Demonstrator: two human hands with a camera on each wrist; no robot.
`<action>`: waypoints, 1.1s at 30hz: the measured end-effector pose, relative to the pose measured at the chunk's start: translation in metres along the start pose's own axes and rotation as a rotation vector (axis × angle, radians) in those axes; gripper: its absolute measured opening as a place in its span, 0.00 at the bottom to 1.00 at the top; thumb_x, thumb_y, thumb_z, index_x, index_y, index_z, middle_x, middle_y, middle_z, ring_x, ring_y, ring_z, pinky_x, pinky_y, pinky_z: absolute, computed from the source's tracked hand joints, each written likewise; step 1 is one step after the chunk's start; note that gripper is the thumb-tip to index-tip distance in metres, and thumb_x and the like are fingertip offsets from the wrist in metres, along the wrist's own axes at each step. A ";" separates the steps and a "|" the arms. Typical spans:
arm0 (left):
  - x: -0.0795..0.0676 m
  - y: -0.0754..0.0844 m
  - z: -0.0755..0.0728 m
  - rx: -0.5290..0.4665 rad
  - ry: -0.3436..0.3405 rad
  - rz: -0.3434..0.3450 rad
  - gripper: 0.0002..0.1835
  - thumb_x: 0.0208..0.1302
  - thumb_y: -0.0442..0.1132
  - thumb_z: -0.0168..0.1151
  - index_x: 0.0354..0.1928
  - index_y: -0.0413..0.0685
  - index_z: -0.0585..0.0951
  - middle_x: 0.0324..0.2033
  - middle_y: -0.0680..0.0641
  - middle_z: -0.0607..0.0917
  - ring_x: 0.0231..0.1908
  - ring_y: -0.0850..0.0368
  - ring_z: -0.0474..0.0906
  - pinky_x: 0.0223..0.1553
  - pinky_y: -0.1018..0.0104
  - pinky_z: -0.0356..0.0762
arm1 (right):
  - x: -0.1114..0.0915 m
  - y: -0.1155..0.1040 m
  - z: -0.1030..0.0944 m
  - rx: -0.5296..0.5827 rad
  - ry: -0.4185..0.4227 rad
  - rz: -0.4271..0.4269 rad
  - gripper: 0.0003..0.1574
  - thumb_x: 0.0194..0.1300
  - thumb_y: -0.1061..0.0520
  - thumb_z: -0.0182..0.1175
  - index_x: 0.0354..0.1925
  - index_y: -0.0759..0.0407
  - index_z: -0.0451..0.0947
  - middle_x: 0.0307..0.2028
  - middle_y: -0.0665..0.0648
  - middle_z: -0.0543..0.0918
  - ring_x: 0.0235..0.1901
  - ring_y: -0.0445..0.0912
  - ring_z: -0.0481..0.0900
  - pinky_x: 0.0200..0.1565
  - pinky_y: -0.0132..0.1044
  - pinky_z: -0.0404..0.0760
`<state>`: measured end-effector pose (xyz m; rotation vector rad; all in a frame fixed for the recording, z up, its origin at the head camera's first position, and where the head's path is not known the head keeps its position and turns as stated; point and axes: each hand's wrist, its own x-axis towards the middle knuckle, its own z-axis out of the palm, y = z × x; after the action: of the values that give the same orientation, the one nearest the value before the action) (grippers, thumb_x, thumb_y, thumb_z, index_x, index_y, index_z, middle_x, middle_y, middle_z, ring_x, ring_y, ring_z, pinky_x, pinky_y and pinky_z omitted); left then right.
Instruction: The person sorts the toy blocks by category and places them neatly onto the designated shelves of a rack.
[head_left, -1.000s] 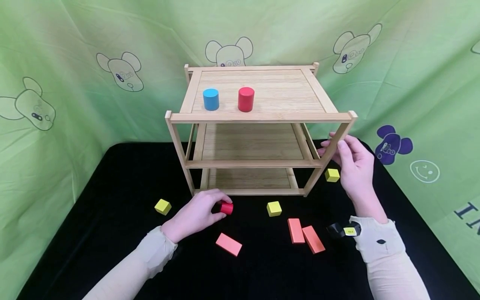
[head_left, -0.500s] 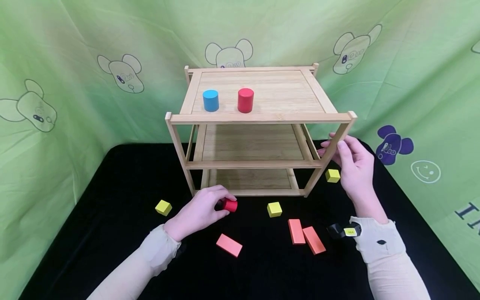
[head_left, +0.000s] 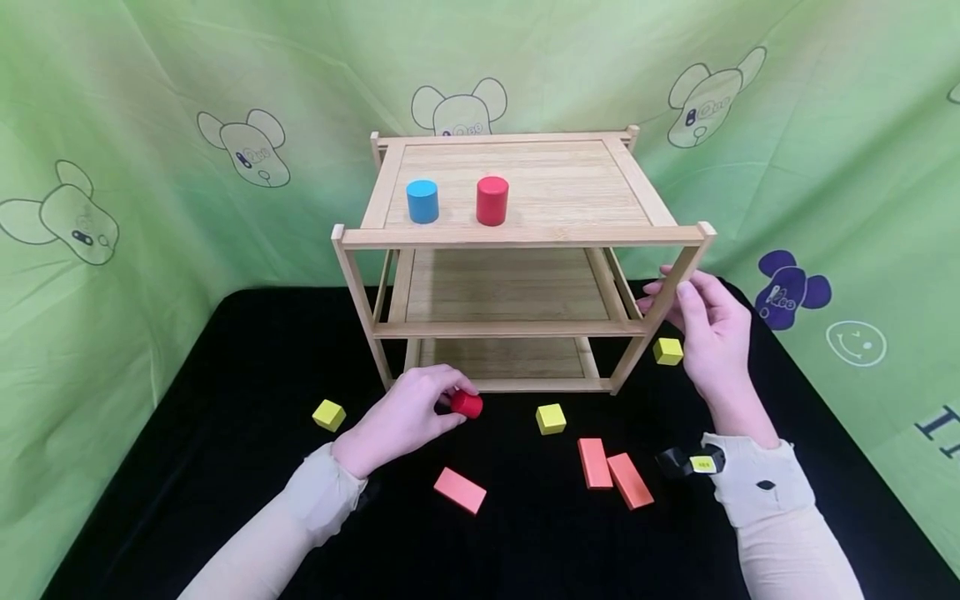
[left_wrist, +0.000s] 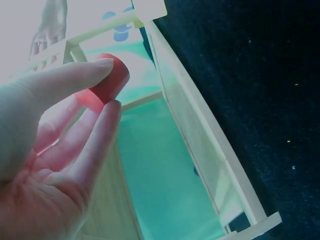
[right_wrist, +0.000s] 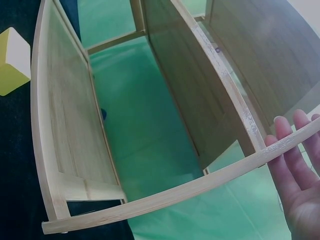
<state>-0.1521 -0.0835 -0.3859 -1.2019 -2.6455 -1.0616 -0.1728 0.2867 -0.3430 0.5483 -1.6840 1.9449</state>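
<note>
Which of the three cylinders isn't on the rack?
The red cylinder pinched in the left hand, tilted. The other red cylinder and the blue cylinder both stand upright on the top shelf.

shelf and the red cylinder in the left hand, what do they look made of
Shelf: pale wood, perhaps bamboo, with a natural-looking finish; fine straight grain shows on its boards. Red cylinder in the left hand: painted wood or plastic, I can't tell which; smooth, even red without visible grain.
</note>
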 end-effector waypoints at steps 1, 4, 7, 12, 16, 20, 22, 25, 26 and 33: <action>0.000 0.000 0.000 -0.001 0.002 0.002 0.18 0.53 0.25 0.77 0.45 0.43 0.85 0.42 0.50 0.86 0.38 0.59 0.85 0.42 0.70 0.84 | 0.000 0.000 0.000 0.004 0.002 0.001 0.20 0.79 0.63 0.50 0.57 0.82 0.73 0.40 0.65 0.86 0.37 0.52 0.88 0.48 0.38 0.86; 0.002 0.002 -0.001 -0.004 0.009 0.005 0.17 0.53 0.25 0.78 0.45 0.43 0.85 0.42 0.50 0.87 0.38 0.60 0.85 0.43 0.72 0.83 | 0.000 0.001 0.000 0.024 -0.005 0.000 0.20 0.79 0.64 0.50 0.57 0.82 0.73 0.40 0.65 0.86 0.37 0.52 0.88 0.48 0.38 0.85; 0.004 0.004 -0.003 -0.011 0.015 0.009 0.17 0.53 0.25 0.78 0.45 0.43 0.85 0.42 0.50 0.86 0.39 0.60 0.85 0.43 0.73 0.83 | 0.000 0.001 -0.001 0.026 -0.005 0.001 0.19 0.79 0.64 0.50 0.57 0.81 0.73 0.40 0.65 0.86 0.37 0.52 0.88 0.48 0.38 0.85; 0.008 0.008 -0.007 -0.004 0.023 0.015 0.17 0.54 0.26 0.78 0.45 0.45 0.85 0.42 0.52 0.86 0.39 0.62 0.85 0.43 0.74 0.82 | 0.000 0.001 0.000 0.032 -0.008 0.000 0.19 0.79 0.65 0.50 0.58 0.82 0.73 0.41 0.66 0.86 0.37 0.52 0.88 0.48 0.38 0.85; 0.013 0.013 -0.012 0.008 0.026 0.026 0.17 0.55 0.27 0.77 0.46 0.46 0.86 0.43 0.53 0.85 0.40 0.64 0.84 0.44 0.75 0.81 | 0.000 0.001 0.000 0.018 -0.005 -0.004 0.20 0.79 0.64 0.50 0.57 0.81 0.73 0.40 0.65 0.86 0.37 0.52 0.88 0.48 0.38 0.85; 0.018 0.019 -0.015 0.004 0.038 0.052 0.17 0.56 0.27 0.77 0.47 0.46 0.86 0.44 0.53 0.85 0.40 0.64 0.84 0.45 0.73 0.82 | 0.000 0.001 0.000 0.005 0.007 -0.006 0.21 0.79 0.63 0.51 0.57 0.82 0.73 0.40 0.65 0.86 0.36 0.51 0.88 0.48 0.39 0.86; 0.021 0.022 -0.017 -0.001 0.052 0.070 0.17 0.56 0.27 0.76 0.47 0.46 0.86 0.45 0.53 0.84 0.41 0.65 0.84 0.45 0.73 0.82 | 0.000 0.001 0.000 -0.001 0.016 -0.005 0.21 0.79 0.62 0.51 0.57 0.82 0.73 0.39 0.65 0.86 0.36 0.51 0.88 0.48 0.39 0.86; 0.025 0.026 -0.021 0.005 0.075 0.097 0.17 0.57 0.27 0.76 0.48 0.45 0.86 0.45 0.53 0.84 0.41 0.65 0.84 0.46 0.75 0.81 | 0.000 0.001 0.000 -0.005 0.025 -0.005 0.22 0.79 0.62 0.51 0.57 0.83 0.72 0.39 0.65 0.86 0.35 0.51 0.88 0.47 0.39 0.86; 0.026 0.027 -0.022 0.010 0.081 0.104 0.17 0.57 0.27 0.75 0.48 0.45 0.86 0.45 0.53 0.84 0.41 0.65 0.84 0.46 0.76 0.80 | 0.000 0.001 0.000 -0.007 0.025 -0.004 0.22 0.79 0.62 0.51 0.57 0.83 0.72 0.39 0.65 0.86 0.35 0.51 0.88 0.47 0.39 0.86; 0.033 0.036 -0.028 0.019 0.108 0.134 0.17 0.57 0.26 0.75 0.50 0.42 0.86 0.47 0.51 0.84 0.42 0.62 0.84 0.47 0.74 0.81 | 0.001 0.002 -0.001 -0.013 0.022 -0.003 0.22 0.80 0.62 0.50 0.57 0.84 0.72 0.39 0.65 0.86 0.36 0.52 0.88 0.47 0.39 0.86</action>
<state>-0.1570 -0.0629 -0.3338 -1.2606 -2.4514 -1.0447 -0.1745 0.2872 -0.3445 0.5224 -1.6795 1.9297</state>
